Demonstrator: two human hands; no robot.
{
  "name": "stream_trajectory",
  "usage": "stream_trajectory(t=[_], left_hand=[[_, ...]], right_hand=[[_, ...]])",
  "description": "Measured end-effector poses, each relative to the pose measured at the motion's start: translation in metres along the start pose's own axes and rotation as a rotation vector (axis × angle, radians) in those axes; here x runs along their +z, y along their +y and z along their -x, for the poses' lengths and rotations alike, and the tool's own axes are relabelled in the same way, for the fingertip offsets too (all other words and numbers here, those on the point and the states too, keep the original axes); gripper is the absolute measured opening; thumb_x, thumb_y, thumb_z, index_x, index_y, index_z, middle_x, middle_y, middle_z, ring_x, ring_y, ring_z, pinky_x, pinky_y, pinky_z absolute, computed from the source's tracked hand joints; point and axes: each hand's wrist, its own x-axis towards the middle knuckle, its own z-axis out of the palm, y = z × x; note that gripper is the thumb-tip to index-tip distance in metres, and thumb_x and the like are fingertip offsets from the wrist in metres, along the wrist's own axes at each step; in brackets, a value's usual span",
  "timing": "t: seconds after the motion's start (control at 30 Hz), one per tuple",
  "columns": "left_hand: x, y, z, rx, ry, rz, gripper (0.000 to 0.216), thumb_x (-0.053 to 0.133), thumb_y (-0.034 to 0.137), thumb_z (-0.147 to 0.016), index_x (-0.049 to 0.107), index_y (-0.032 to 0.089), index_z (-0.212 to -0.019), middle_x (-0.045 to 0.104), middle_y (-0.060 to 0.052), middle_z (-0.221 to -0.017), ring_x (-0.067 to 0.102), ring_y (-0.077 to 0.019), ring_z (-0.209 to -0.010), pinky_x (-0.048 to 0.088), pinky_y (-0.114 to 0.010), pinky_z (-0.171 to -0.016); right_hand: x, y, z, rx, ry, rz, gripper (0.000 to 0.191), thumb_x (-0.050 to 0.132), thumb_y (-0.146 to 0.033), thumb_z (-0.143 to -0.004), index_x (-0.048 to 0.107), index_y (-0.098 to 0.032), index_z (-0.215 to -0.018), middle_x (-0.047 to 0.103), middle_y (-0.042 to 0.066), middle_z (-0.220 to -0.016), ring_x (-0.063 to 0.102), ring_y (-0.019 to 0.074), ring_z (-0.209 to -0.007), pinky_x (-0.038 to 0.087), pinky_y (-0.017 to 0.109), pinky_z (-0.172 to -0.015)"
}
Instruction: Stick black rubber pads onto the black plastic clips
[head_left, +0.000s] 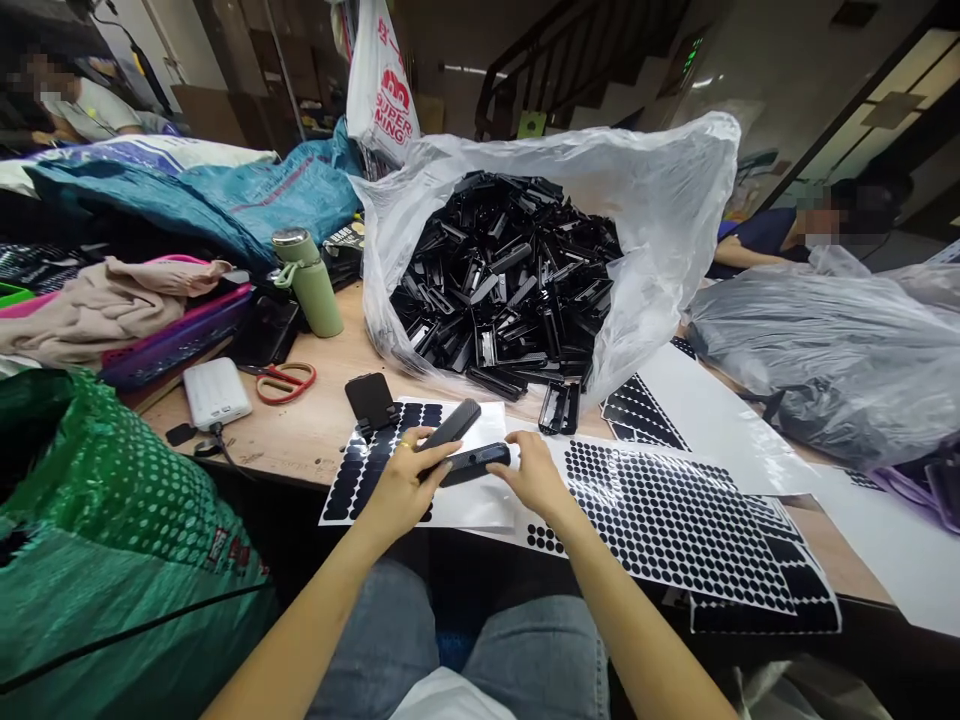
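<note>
Black part (474, 464) in both hands, above the sheets near the front edge of the surface (296, 435). Grey part (459, 422) just behind, angled away to the right; joined to the black one or separate, can't tell.

Left hand (405, 482): gripping the black part's left end between thumb and fingers, with fingers against the grey part too. Right hand (538, 478): pinching the black part's right end, thumb and index nearly together, small white bit (514, 456) showing there.

Underneath and left: sheet of rounded black stickers (358, 478). Right: dot sheet (652, 515), overlapping more black stickers at its far right corner. Black square piece (370, 399) just behind the sticker sheet.

Straight ahead: clear bag (671, 225), mouth wide open toward the hands, heaped with loose parts (517, 270), a few spilling at the lip.

Left on the surface: red-handled scissors (286, 384), power bank (216, 393) with cable, green bottle (315, 290) upright, purple basket (172, 335) with beige cloth on top. Green sack (127, 620) at near left, below surface level.

Far right: grey plastic bag (862, 350), person (769, 235) behind. Another person (97, 108) at far left.
</note>
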Motion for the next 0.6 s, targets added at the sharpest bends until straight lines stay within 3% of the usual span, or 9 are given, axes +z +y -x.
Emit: stream_trajectory(t=[0.1, 0.23, 0.47, 0.6], left_hand=[[0.017, -0.012, -0.018, 0.105, -0.087, -0.298, 0.032, 0.063, 0.034, -0.075, 0.066, 0.018, -0.103, 0.043, -0.014, -0.124, 0.043, -0.0304, -0.116, 0.037, -0.046, -0.096], [0.034, -0.014, -0.027, 0.120, -0.198, -0.524, 0.036, 0.072, 0.036, -0.064, 0.065, 0.017, -0.094, 0.045, -0.016, -0.126, 0.040, -0.0345, -0.116, 0.038, -0.050, -0.091], [0.036, -0.006, -0.026, 0.091, -0.281, -0.522, 0.040, 0.073, 0.037, -0.061, 0.061, 0.014, -0.091, 0.047, -0.017, -0.124, 0.044, -0.0332, -0.111, 0.041, -0.045, -0.087], [0.044, 0.002, -0.018, 0.065, -0.260, -0.517, 0.039, 0.072, 0.039, -0.061, 0.061, 0.013, -0.087, 0.052, -0.017, -0.116, 0.049, -0.0317, -0.102, 0.043, -0.042, -0.084]], right_hand=[[0.005, 0.013, -0.018, -0.020, -0.150, 0.085, 0.037, 0.070, -0.024, -0.058, 0.051, -0.018, -0.089, 0.048, 0.004, -0.093, 0.047, 0.0218, -0.093, 0.039, 0.034, -0.081], [0.012, 0.017, -0.015, -0.065, -0.191, 0.012, 0.032, 0.069, -0.022, -0.057, 0.050, -0.019, -0.082, 0.049, -0.001, -0.081, 0.047, 0.0159, -0.075, 0.039, 0.029, -0.069], [0.014, 0.012, 0.001, -0.022, -0.185, -0.181, 0.031, 0.064, -0.017, -0.056, 0.052, -0.019, -0.086, 0.055, -0.001, -0.079, 0.049, 0.0137, -0.066, 0.041, 0.028, -0.065], [0.015, 0.004, 0.004, 0.053, -0.161, -0.404, 0.033, 0.070, -0.025, -0.052, 0.052, -0.018, -0.080, 0.056, -0.001, -0.071, 0.051, 0.0144, -0.060, 0.043, 0.030, -0.062]])
